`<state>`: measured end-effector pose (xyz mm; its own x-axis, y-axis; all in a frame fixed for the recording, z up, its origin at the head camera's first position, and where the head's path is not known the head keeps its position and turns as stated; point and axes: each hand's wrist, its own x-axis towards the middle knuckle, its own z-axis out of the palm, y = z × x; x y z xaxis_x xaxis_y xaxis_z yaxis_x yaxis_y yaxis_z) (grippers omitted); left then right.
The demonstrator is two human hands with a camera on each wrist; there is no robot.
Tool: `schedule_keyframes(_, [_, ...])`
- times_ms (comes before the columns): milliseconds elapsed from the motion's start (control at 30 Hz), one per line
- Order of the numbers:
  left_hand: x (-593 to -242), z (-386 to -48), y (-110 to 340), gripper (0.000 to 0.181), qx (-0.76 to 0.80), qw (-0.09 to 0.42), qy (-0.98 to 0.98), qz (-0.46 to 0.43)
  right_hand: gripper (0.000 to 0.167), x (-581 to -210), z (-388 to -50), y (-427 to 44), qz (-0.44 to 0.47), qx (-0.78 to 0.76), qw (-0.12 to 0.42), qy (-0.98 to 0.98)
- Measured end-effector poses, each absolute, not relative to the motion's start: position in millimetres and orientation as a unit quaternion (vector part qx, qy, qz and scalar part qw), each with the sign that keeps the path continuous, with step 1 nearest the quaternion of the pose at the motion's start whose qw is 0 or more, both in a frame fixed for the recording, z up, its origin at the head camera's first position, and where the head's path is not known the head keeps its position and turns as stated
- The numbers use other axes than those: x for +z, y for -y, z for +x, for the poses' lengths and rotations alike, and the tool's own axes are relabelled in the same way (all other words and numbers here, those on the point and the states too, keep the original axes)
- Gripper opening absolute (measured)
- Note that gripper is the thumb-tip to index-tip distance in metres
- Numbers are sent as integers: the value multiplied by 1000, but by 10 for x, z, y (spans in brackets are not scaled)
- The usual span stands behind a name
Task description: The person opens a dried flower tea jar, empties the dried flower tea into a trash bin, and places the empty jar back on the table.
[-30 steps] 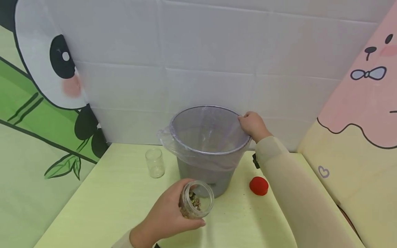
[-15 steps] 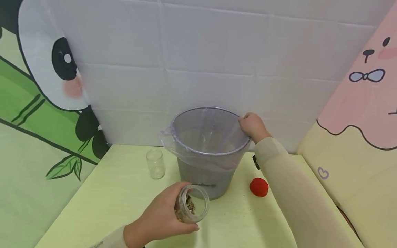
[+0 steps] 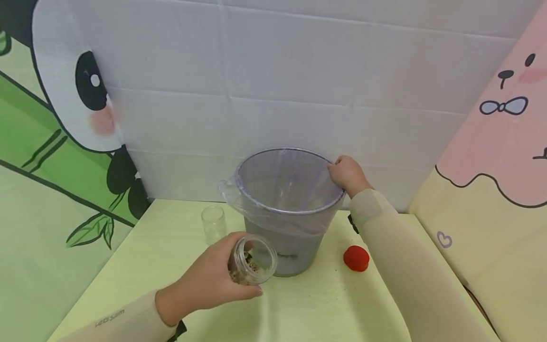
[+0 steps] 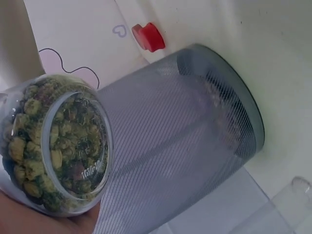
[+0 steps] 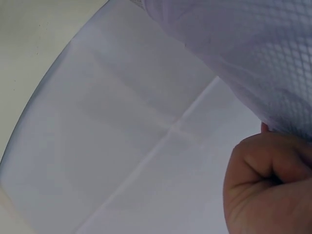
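Note:
My left hand [image 3: 209,278] grips a clear glass jar [image 3: 267,254], tilted so that its open mouth faces up and to the right. Dried flower buds [image 4: 31,165] in green, yellow and brown fill its bottom part in the left wrist view. Beyond the jar stands a grey mesh trash can [image 3: 284,254], lined with a thin translucent plastic bag [image 3: 265,216] folded over the rim. My right hand [image 3: 350,175] holds the can's rim and bag at the right side. In the right wrist view that hand [image 5: 270,180] has curled fingers at the bag edge.
An upright clear glass [image 3: 213,223] stands on the pale yellow table [image 3: 171,251], left of the can. A red lid-like piece [image 3: 356,258] lies to the right of the can, near my right forearm. White wall covering [image 3: 179,118] rises close behind.
My left hand has moved left with the jar, dipping slightly and then rising a little. The right hand stays on the rim, and the can stands in place.

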<state>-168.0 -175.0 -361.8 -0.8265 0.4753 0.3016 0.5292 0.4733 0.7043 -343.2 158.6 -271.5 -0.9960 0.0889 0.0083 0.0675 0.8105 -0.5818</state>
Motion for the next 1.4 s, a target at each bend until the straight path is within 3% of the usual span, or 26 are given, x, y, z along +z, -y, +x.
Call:
schedule_keyframes(233, [-3280, -1779, 1805, 90, -435, 23, 858, -273, 31, -2694, -3407, -1576, -46, 307, 12, 951])
schedule_keyframes(600, [-2685, -1921, 1840, 90, -370, 83, 879, -290, 36, -2685, -3403, -1564, -60, 311, -10, 949])
schedule_keyframes(900, [-2285, -2202, 1885, 96, -327, 75, 906, -258, 46, -2663, -3395, -1561, -62, 304, -12, 951])
schedule_keyframes(1167, [-2082, -2476, 1863, 97, -298, 93, 919, -242, 31, -2695, -3414, -1560, -41, 265, 12, 963])
schedule_keyframes(1400, [-2037, -2750, 1880, 94, -253, 105, 934, -229, 33, -2714, -3433, -1574, -41, 261, 15, 964])
